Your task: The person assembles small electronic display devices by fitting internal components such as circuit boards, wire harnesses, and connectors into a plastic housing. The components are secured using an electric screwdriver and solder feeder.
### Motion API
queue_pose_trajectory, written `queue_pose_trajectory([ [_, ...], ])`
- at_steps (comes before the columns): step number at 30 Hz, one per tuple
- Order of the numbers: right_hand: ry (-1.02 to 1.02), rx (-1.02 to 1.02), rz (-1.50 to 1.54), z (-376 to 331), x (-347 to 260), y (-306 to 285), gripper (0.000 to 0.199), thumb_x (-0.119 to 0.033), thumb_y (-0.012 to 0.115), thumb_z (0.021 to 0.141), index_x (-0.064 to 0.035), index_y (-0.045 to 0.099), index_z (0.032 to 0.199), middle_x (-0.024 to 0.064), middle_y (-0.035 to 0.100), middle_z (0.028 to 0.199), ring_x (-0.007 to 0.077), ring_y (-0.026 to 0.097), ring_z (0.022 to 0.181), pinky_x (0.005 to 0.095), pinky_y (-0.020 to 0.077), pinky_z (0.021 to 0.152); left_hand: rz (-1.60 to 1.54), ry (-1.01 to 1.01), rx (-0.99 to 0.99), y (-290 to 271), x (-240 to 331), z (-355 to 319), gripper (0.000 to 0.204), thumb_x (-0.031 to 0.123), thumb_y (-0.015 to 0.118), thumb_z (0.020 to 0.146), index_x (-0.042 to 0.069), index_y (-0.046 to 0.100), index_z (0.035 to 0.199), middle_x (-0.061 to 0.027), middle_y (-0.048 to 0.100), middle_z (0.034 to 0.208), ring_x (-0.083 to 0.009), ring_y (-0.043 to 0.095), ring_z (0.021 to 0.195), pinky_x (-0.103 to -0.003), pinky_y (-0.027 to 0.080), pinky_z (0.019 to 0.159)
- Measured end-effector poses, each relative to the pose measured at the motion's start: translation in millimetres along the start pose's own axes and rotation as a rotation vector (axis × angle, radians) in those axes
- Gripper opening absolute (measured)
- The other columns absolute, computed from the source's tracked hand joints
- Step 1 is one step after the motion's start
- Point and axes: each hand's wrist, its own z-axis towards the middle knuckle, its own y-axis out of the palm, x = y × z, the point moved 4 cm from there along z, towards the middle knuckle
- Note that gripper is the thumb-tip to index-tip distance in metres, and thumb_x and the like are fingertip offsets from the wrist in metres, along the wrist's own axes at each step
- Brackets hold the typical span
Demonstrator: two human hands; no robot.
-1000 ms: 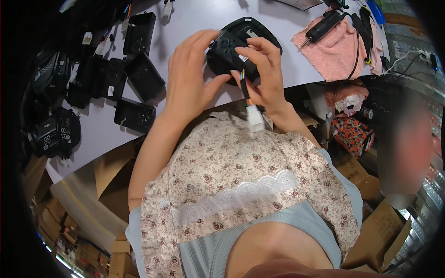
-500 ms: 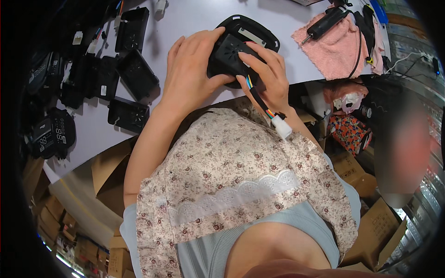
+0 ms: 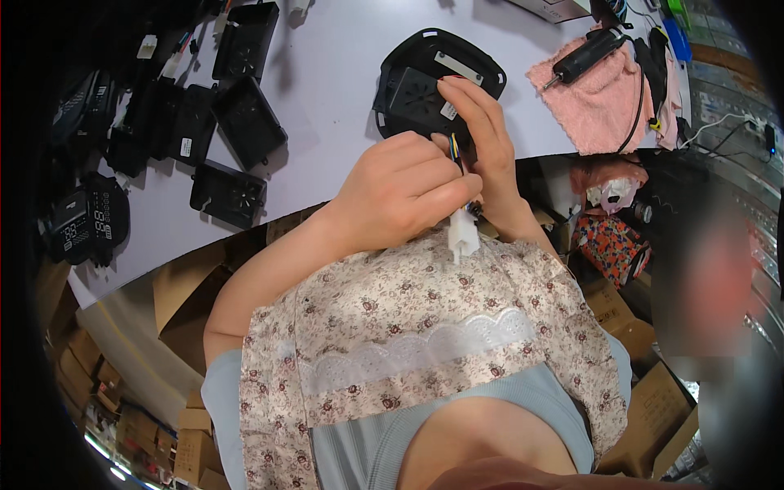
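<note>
A rounded black plastic housing (image 3: 457,61) lies at the table's near edge, with a vented black box (image 3: 415,96) fitted in it and a metal strip beside the box. My right hand (image 3: 490,147) holds the box and housing from the right, its fingers reaching over the box. Just in front of the housing, my left hand (image 3: 408,192) is closed around the wire cable (image 3: 456,147) that comes off the box. Below that fist hangs the cable's white connector (image 3: 463,235), over my apron. My left fingertips are partly hidden.
Several open black box shells (image 3: 245,122) lie on the left of the table, with a black display unit (image 3: 90,220) nearer. An electric screwdriver (image 3: 584,59) rests on a pink cloth (image 3: 600,106) at right. Cardboard boxes (image 3: 653,416) stand below the table.
My left hand has left the housing and moved down and right onto the cable. The white connector has swung left and hangs lower. My right hand stays on the housing.
</note>
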Motion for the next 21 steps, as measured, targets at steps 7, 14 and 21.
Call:
queue_pose_trajectory([
  [7,-0.039,0.032,-0.106,0.1,1.2,7.5,0.068,0.009,0.075,0.075,-0.0090,0.060,0.139,0.0127,0.054,0.140,0.0345,0.054,0.125,0.0423,0.0495,0.102,-0.166,-0.014,-0.095,-12.1,-5.9,-3.5,0.036,0.007,0.079,0.076,0.005,0.072,0.111,-0.0048,0.066,0.090,-0.0226,0.063,0.085,-0.035,0.050,0.076],
  [14,-0.090,0.076,-0.376,5.4,-0.1,4.0,0.059,-0.008,0.078,0.079,-0.0131,0.064,0.136,0.0080,0.058,0.140,0.0295,0.053,0.125,0.0429,0.0395,0.104,0.277,-0.691,0.090,-41.5,-57.5,-2.7,0.062,0.024,0.074,0.090,-0.003,0.049,0.140,-0.0243,0.057,0.118,-0.0428,0.054,0.114,-0.047,0.044,0.100],
  [21,-0.040,0.064,-0.474,-6.2,0.8,4.0,0.053,-0.015,0.074,0.083,-0.0133,0.066,0.136,0.0050,0.059,0.142,0.0303,0.050,0.129,0.0553,0.0242,0.116,0.132,-0.737,0.084,-16.8,-72.7,-4.2,0.058,0.027,0.077,0.086,0.002,0.052,0.131,-0.0226,0.056,0.116,-0.0400,0.052,0.117,-0.044,0.045,0.100],
])
